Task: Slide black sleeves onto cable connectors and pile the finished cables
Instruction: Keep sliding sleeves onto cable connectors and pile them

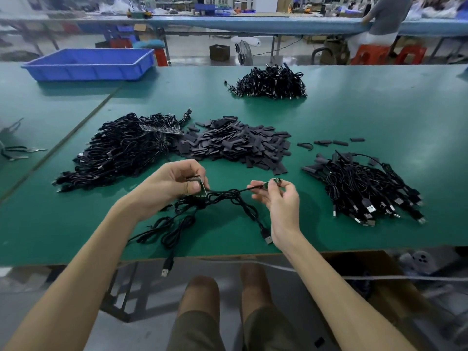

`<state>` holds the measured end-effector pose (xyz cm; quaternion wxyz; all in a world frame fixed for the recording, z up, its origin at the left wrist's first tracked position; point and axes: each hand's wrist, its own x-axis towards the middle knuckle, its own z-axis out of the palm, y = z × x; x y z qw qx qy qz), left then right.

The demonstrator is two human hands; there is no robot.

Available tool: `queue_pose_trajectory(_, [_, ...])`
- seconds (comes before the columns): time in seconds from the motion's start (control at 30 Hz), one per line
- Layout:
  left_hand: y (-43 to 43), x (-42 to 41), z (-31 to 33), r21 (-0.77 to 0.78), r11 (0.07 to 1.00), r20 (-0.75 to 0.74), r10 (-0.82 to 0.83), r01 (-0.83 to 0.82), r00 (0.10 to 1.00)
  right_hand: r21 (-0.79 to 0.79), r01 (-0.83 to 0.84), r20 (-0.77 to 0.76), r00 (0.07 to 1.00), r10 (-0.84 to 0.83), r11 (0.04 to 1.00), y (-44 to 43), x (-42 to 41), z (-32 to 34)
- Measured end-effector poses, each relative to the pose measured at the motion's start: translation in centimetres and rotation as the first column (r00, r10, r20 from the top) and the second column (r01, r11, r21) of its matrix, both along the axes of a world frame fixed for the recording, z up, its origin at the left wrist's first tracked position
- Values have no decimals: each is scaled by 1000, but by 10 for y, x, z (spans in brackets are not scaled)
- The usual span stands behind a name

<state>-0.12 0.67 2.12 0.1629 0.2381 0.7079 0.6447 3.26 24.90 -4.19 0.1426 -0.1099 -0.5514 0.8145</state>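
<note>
Left hand point(174, 183), low over the near middle of the green table point(354, 117), has its fingers and thumb curled round a small flat connector board point(200, 187), with the thumb pressed on its face. From that board a thin black cable point(243, 191) runs right, nearly taut, to a second small green connector board point(273, 183). The right hand point(278, 201) pinches this one between thumb and forefinger, its other fingers loosely bent below. Neither board wears a sleeve as far as can be told.

Under and between the hands a loose tangle of black cables point(202, 209) lies on the table. One silver USB plug point(268, 238) rests just beside the right wrist, and another USB plug point(166, 269) hangs over the near edge.

At the far left a blue plastic tray point(91, 63) sits on the table. Nearer, left of centre, is a large pile of coiled black cables point(121, 148). Touching its right side is a heap of short flat black sleeves point(235, 145). Beyond that heap, well apart, lies a smaller far pile of black cables point(271, 82). A few loose black sleeves point(329, 142) lie to the right of the heap. Near them, on the right, is a pile of black cables with USB plugs point(362, 188) fanned toward the near edge.
</note>
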Motion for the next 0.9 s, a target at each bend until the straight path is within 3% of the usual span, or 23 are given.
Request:
queue_pose_trajectory(0.17, [6, 6, 5, 42, 988, 62, -150, 147, 987, 50, -56, 14, 998, 55, 997, -1, 2, 2])
queue_pose_trajectory(0.33, [29, 3, 6, -120, 984, -96, 124, -135, 988, 53, -201, -19, 979, 202, 978, 2, 5, 7])
queue_pose_trajectory(0.43, [35, 5, 11, -111, 985, -88, 124, -133, 988, 68, -231, -36, 972, 233, 971, 1, 7, 7])
queue_pose_trajectory(0.57, [33, 9, 14, -162, 986, -88, 31, -45, 996, 54, -178, -44, 983, 180, 983, 0, 5, 4])
queue_pose_trajectory(0.67, [24, -1, 12, -224, 964, -138, 115, -144, 984, -63, -47, -33, 998, 45, 997, 3, 2, 3])
queue_pose_trajectory(0.73, [17, -13, 7, -364, 885, -249, 208, -290, 946, -126, 17, -22, 1000, -20, 992, 6, 0, 1])
queue_pose_trajectory(0.83, [7, -25, -10, -600, 623, -436, 270, -501, 858, -175, 48, 10, 999, -47, 983, 7, -2, 0])
queue_pose_trajectory(0.9, [4, -28, -22, -645, 471, -556, 252, -602, 793, -178, 41, 35, 999, -35, 983, 7, -2, -1])
